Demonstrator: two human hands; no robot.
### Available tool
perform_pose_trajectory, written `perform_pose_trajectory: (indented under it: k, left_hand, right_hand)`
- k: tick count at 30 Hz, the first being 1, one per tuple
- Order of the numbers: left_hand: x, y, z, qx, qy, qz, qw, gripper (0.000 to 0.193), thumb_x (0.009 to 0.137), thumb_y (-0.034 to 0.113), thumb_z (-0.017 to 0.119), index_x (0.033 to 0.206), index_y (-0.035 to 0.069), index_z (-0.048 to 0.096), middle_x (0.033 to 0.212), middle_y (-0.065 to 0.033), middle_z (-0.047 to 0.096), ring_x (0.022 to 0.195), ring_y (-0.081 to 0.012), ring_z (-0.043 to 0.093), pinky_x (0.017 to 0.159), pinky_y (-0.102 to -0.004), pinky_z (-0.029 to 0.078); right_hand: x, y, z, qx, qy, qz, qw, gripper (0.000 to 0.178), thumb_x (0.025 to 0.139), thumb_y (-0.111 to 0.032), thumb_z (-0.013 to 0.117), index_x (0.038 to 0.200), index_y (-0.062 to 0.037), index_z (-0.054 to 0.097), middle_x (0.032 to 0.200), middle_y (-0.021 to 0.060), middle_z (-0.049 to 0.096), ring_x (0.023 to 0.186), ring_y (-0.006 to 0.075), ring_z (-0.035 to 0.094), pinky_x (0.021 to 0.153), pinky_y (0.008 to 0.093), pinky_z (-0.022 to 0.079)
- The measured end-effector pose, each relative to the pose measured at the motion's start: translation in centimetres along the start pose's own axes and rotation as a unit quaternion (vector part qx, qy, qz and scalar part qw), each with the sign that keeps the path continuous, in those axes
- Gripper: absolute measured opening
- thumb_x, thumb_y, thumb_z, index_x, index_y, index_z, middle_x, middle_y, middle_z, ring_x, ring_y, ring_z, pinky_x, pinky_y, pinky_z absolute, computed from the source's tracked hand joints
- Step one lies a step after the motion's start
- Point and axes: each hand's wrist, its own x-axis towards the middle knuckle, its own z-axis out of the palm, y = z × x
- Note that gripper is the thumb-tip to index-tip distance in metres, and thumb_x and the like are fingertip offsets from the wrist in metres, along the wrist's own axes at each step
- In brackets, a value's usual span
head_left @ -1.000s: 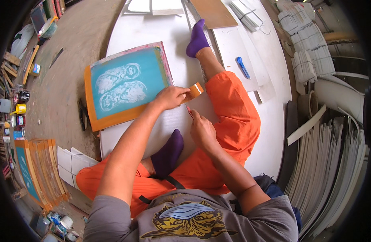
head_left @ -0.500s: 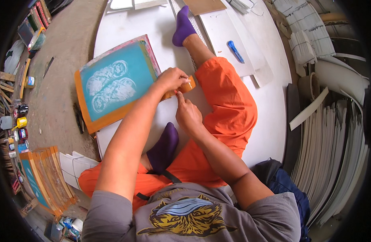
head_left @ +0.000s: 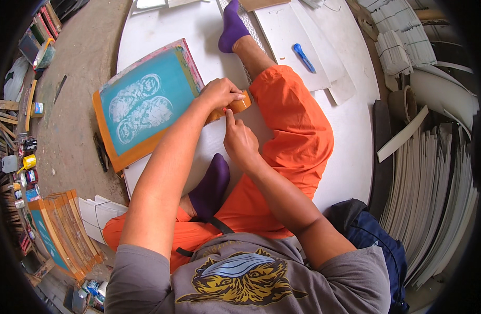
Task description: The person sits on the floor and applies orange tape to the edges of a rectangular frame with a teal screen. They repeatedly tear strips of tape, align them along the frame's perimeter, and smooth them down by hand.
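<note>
A silk-screen frame (head_left: 108, 147) with teal mesh and two pale shoe-sole shapes lies on the white table, its edges covered in brown tape. At its right corner my left hand (head_left: 219, 95) is closed on a roll of brown packing tape (head_left: 241, 104). A strip runs from the roll towards the frame's edge. Below it, my right hand (head_left: 241, 140) has its index finger stretched up to the tape and its other fingers curled. A small red bit shows at that fingertip; what the hand pinches, if anything, I cannot make out.
A blue box cutter (head_left: 304, 58) lies on white boards at the right of the table (head_left: 350, 152). My legs frame the work area. More screen frames (head_left: 68, 230) and paint pots (head_left: 29, 162) stand at the left; stacked sheets (head_left: 423, 204) fill the right.
The whole scene sits slightly higher and further left in the picture. Both hands stay at the tape, with the roll turned a little.
</note>
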Motion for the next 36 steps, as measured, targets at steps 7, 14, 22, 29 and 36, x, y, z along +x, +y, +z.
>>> perform_pose_trajectory:
  k: [7,14,22,29,36]
  left_hand:
    - [-0.2,0.5,-0.1,0.014,0.001,-0.002,1.0,0.032,0.089,0.039,0.077,0.112,0.017,0.081,0.106,-0.0123,0.078,0.101,-0.0294,0.074,0.094,-0.0402,0.057]
    - [0.1,1.4,0.8,0.026,0.019,0.003,0.999,0.029,0.09,0.039,0.076,0.109,0.017,0.082,0.107,-0.0109,0.078,0.1,-0.0298,0.074,0.092,-0.0407,0.057]
    - [0.6,2.3,0.2,0.011,0.081,0.057,0.995,0.035,0.092,0.04,0.075,0.113,0.011,0.08,0.107,-0.0153,0.077,0.098,-0.0289,0.075,0.09,-0.0388,0.057]
    - [-0.7,-1.0,0.4,-0.101,0.151,0.051,0.982,0.051,0.096,0.044,0.072,0.127,0.003,0.072,0.115,-0.0188,0.076,0.109,-0.0289,0.072,0.093,-0.0377,0.055]
    - [-17.0,-14.4,-1.8,-0.056,0.572,-0.006,0.818,0.033,0.096,0.028,0.074,0.116,0.001,0.074,0.115,-0.0195,0.074,0.107,-0.0343,0.069,0.098,-0.041,0.051]
  right_hand:
    - [0.6,0.0,0.5,-0.007,-0.011,0.007,1.0,0.055,0.094,-0.004,0.051,0.148,-0.0007,0.046,0.105,0.0266,0.068,0.09,0.0426,0.073,0.075,0.0519,0.059]
    - [-1.3,1.3,0.4,-0.007,-0.093,0.044,0.995,0.027,0.093,-0.004,0.054,0.119,0.0027,0.054,0.107,0.0292,0.066,0.094,0.0432,0.072,0.077,0.0517,0.06]
    - [-2.0,3.4,2.5,-0.041,0.0,0.004,0.999,0.039,0.089,-0.02,0.07,0.12,-0.0017,0.055,0.116,0.0244,0.061,0.114,0.0434,0.061,0.091,0.0525,0.055]
    - [2.2,3.1,4.4,0.146,0.074,-0.002,0.986,0.047,0.087,-0.029,0.077,0.119,0.0024,0.062,0.113,0.0249,0.068,0.11,0.0409,0.065,0.096,0.0494,0.052]
    - [4.2,2.8,4.4,0.197,0.089,0.035,0.976,0.059,0.086,-0.037,0.081,0.121,0.0084,0.065,0.104,0.0258,0.073,0.099,0.04,0.072,0.089,0.0457,0.055]
